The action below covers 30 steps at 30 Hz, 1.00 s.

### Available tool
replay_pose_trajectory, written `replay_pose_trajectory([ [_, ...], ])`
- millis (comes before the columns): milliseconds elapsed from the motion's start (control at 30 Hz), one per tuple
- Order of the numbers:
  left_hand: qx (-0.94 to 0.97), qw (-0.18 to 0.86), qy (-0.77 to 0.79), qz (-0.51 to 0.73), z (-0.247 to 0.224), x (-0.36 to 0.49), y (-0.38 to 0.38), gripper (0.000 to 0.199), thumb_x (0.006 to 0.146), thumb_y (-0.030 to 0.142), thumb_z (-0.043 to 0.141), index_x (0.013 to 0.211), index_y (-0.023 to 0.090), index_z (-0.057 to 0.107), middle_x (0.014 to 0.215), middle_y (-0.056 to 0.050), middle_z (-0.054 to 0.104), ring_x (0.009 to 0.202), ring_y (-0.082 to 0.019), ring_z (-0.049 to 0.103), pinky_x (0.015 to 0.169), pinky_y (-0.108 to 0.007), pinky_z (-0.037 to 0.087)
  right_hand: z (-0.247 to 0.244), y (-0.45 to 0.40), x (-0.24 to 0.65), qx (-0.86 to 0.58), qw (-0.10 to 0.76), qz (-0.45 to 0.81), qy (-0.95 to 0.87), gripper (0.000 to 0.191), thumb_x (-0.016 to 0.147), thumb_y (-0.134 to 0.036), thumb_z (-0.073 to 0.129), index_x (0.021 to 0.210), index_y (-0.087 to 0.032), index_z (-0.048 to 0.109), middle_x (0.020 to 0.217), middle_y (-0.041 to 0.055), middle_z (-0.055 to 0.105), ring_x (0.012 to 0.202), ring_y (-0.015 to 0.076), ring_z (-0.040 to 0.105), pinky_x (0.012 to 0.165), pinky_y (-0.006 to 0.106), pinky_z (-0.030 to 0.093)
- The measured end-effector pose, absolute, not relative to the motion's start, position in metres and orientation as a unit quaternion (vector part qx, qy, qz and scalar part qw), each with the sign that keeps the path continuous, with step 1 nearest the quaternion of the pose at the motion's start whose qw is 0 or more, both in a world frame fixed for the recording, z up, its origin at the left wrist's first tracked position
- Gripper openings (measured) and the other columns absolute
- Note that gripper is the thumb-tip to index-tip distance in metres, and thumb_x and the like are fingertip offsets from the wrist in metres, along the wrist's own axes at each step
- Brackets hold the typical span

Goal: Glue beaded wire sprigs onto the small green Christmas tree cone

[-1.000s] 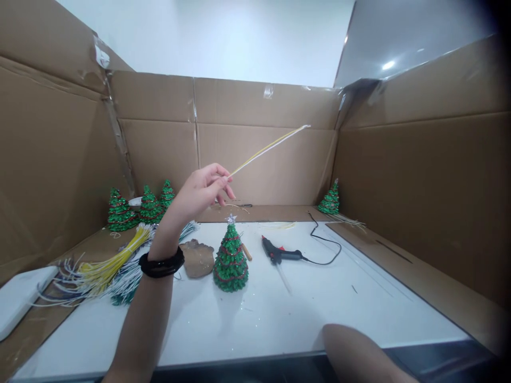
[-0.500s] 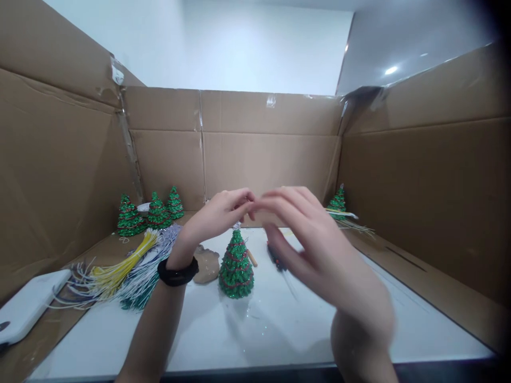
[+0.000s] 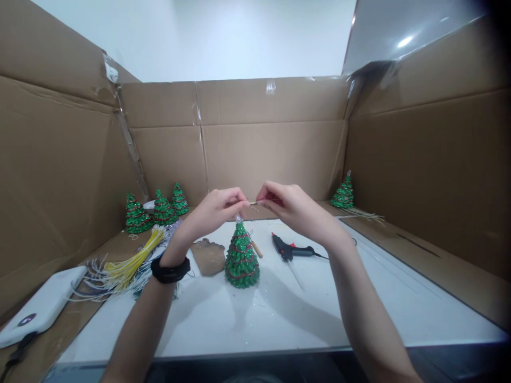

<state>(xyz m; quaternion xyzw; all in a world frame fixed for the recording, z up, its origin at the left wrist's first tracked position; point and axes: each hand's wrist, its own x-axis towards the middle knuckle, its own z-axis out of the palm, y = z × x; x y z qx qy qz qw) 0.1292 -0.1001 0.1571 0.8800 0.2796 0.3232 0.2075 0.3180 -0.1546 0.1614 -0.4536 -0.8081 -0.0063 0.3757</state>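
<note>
Both my hands are raised above a small green glittery Christmas tree point(image 3: 241, 260) with red garlands, upright on the white tabletop. My left hand point(image 3: 221, 207), with a black band on its wrist, has its fingers pinched at one end of a thin pale strand point(image 3: 254, 203). From the other side my right hand point(image 3: 285, 202) pinches the same strand, so a short bit shows between the fingertips. Its exact kind is too small to make out. The tree's silvery tip is just below my left fingers.
A black glue gun point(image 3: 293, 251) lies right of the tree, a wooden-handled tool point(image 3: 256, 248) behind it. Brown lumpy material point(image 3: 209, 258) sits to its left. Yellow and white wire bundles point(image 3: 136, 260), a white power bank point(image 3: 43, 306) and several more trees point(image 3: 162, 208) stand around. Cardboard walls point(image 3: 271, 159) enclose the table.
My right hand, blurred with fingers spread half a second ago, has closed into a pinch on the strand. The glue gun now shows fully. The view has shifted slightly.
</note>
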Motion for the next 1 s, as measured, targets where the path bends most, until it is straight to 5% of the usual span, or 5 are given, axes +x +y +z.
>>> replay_pose_trajectory([
  [200,0.768,0.18,0.415,0.453,0.063,0.138,-0.093,0.052,0.077,0.044,0.057,0.119,0.02,0.037,0.126,-0.014,0.048,0.114,-0.025,0.049,0.089,-0.039,0.043,0.117,-0.116,0.335,-0.432,0.398,0.068,-0.807,0.014,0.086,-0.023,0.047,0.078,-0.016,0.056,0.064,-0.0017,0.054,0.056,0.0088,0.042,0.053,0.02,0.03],
  [367,0.789,0.239,0.427,0.371,0.018,0.145,-0.093,0.057,0.082,0.048,0.05,0.127,0.02,0.029,0.118,-0.012,0.054,0.112,-0.027,0.052,0.093,-0.04,0.041,0.076,-0.091,0.338,-0.417,0.428,0.138,-0.79,0.02,0.086,-0.032,0.048,0.078,-0.016,0.058,0.06,-0.0035,0.047,0.056,0.0089,0.038,0.054,0.02,0.031],
  [600,0.822,-0.089,0.395,0.4,0.086,0.115,-0.098,0.042,0.086,0.033,0.048,0.126,0.025,0.04,0.123,-0.011,0.052,0.114,-0.029,0.046,0.097,-0.045,0.035,0.06,-0.09,0.355,-0.418,0.512,0.164,-0.732,0.026,0.083,-0.041,0.052,0.077,-0.017,0.057,0.061,-0.003,0.045,0.056,0.0096,0.039,0.053,0.021,0.03],
  [733,0.863,-0.245,0.374,0.236,0.138,0.093,-0.1,0.04,0.082,0.017,0.044,0.12,0.026,0.054,0.112,-0.011,0.056,0.102,-0.03,0.05,0.09,-0.045,0.036,0.052,-0.089,0.363,-0.447,0.51,0.149,-0.719,0.027,0.084,-0.042,0.05,0.077,-0.017,0.057,0.06,-0.0023,0.047,0.055,0.0101,0.039,0.051,0.022,0.029],
  [1000,0.931,0.136,0.296,-0.164,0.12,0.103,-0.037,0.049,0.058,0.037,0.068,0.106,0.028,0.065,0.102,-0.003,0.063,0.088,-0.023,0.058,0.073,-0.026,0.044,0.037,-0.098,0.342,-0.46,0.351,0.169,-0.798,0.019,0.083,-0.031,0.051,0.079,-0.018,0.064,0.064,-0.0014,0.058,0.055,0.0096,0.046,0.054,0.02,0.032],
])
